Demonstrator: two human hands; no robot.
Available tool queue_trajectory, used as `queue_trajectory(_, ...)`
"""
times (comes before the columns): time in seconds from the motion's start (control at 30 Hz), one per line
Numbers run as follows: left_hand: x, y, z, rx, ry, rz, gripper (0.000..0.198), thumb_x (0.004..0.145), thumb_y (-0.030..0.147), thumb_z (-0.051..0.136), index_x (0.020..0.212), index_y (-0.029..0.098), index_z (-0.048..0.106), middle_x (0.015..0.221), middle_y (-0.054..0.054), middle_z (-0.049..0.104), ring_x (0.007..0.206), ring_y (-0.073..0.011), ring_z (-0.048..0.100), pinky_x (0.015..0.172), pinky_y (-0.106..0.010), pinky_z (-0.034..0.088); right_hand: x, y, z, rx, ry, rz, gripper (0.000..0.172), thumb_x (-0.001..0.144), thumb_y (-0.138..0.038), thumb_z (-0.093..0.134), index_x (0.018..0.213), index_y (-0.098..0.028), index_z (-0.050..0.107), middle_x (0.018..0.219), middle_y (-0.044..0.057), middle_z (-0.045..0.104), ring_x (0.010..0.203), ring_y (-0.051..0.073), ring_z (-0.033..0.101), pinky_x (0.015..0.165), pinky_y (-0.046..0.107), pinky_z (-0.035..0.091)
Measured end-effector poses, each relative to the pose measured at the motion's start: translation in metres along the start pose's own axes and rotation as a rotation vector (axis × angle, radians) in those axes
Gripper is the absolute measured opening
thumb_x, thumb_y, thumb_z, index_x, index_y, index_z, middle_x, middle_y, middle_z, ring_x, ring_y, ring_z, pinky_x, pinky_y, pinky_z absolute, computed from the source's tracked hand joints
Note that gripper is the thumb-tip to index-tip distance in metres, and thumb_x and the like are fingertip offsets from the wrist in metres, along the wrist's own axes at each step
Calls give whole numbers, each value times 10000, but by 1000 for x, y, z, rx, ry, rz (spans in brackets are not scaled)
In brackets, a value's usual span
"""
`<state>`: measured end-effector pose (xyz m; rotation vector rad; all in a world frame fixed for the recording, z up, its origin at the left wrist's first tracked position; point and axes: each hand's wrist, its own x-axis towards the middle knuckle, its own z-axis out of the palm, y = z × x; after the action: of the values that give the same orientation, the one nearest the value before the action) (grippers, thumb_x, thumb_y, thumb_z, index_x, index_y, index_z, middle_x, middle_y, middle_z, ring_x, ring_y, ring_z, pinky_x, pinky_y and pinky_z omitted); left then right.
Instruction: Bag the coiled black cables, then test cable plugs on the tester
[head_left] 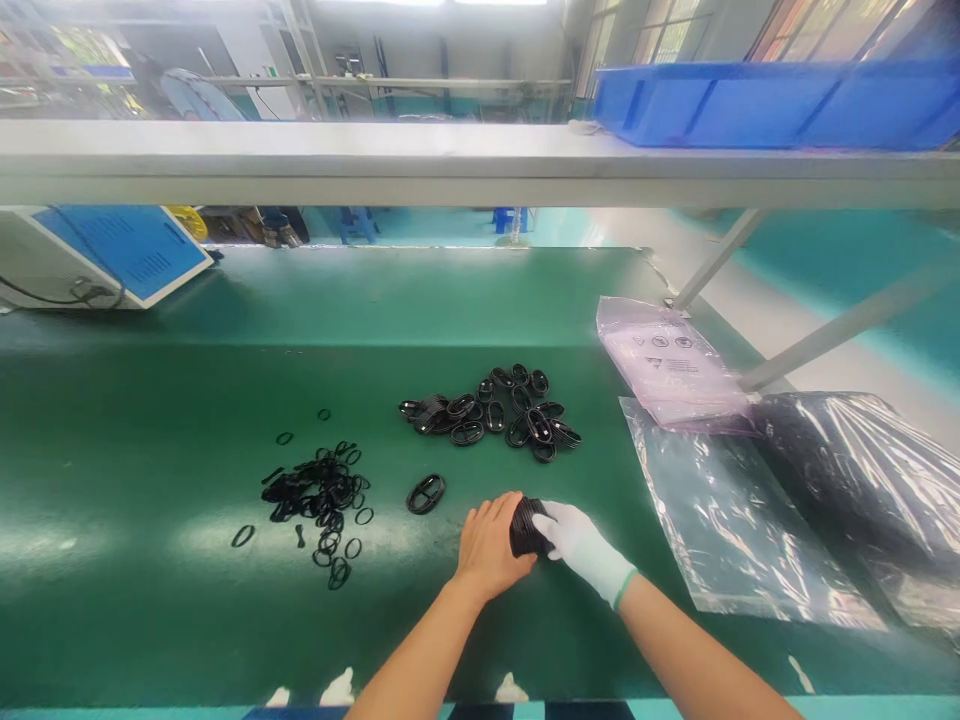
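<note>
Between my two hands, low over the green tabletop, is a stack of black coiled cables. My bare left hand wraps the stack from the left, fingers over its top. From the right, my right hand, in a white glove, grips the same stack, its fingertips partly hidden. A single coiled cable lies just left of my hands. Behind them spreads a loose group of several coiled cables. To the left is a heap of black rubber bands, a few of them scattered around it.
At right lie a pink printed plastic bag, a clear plastic bag and a full bag of dark items. A white shelf crosses above the table, carrying a blue bin. A blue-and-white box stands back left.
</note>
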<state>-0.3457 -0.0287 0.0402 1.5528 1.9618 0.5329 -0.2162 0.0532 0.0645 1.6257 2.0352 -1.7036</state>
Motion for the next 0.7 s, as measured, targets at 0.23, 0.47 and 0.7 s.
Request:
queue_trajectory(0.23,-2,2,-4,-11,6,5,719,585,261,673,1259,285,424,1286,2,522,1102,-245,455,937,-403,299,6,4,-4,55,-26,18,315,825,-254,409,1031,-137,616,889,78,640,747,170,612,512,221,503)
queue_trajectory(0.47,-3,0,-3,-13,-23,10,773,587,289,705,1296,305,398,1348,17,477,1137,-254,434,953,-404,293,1,1,0,-19,7,-22,299,813,-300,451,1030,-182,620,913,60,655,800,182,619,595,246,497)
queue_trajectory(0.7,-1,-5,4,5,-59,-20,901,574,354,748,1368,291,327,1401,3,426,1217,-276,399,1023,-456,255,0,-5,18,-187,172,14,429,651,-291,636,1057,-163,581,1054,116,593,1014,262,548,817,331,426)
